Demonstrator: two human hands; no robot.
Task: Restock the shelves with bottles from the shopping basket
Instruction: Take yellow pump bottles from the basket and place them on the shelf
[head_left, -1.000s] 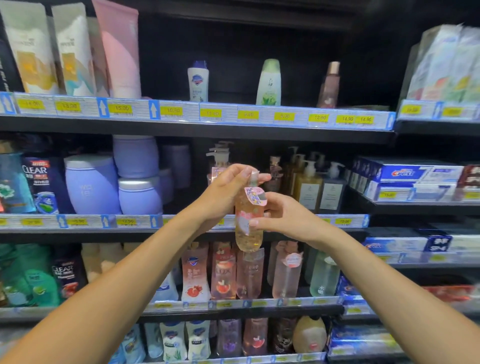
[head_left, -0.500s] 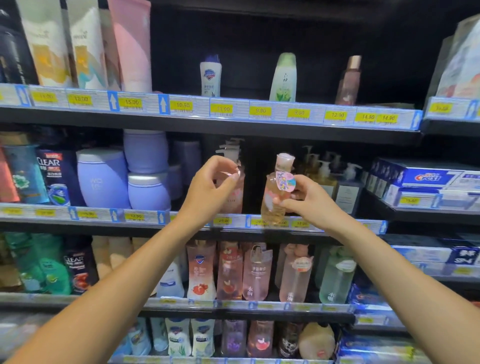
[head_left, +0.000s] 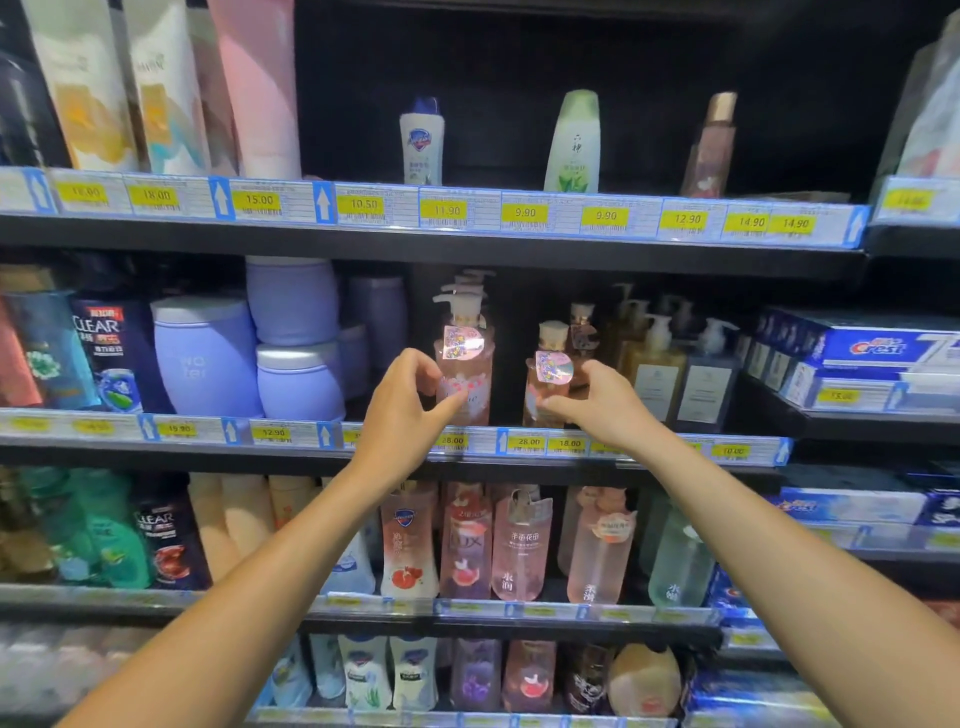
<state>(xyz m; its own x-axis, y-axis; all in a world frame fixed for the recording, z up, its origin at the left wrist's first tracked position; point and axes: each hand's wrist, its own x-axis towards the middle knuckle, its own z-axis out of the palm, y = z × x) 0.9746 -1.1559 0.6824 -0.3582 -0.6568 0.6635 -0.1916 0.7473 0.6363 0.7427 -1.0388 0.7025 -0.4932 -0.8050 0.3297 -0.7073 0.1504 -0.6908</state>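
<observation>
Small peach-coloured bottle (head_left: 535, 389) with a pale cap and a shiny round sticker, upright on the middle shelf (head_left: 550, 442), close to its front edge, above the yellow price tags. Pinched by the right hand (head_left: 605, 410): thumb at the bottle's right side, forefinger across its lower front.

Just to its left, a taller pink pump bottle (head_left: 467, 364) with the same kind of sticker. Left hand (head_left: 402, 415) in front of that pump bottle, fingers curled, forefinger tip at its label; gripping or only touching, hard to tell from this angle.

Further right, amber pump bottles (head_left: 657, 364), then stacked blue toothpaste boxes (head_left: 883, 348). Further left, lilac jars (head_left: 208, 358).

On the shelf above, well apart: a white bottle (head_left: 422, 143), a green bottle (head_left: 574, 143), a brown bottle (head_left: 709, 150). On the shelf below, a row of pink bottles (head_left: 522, 545).
</observation>
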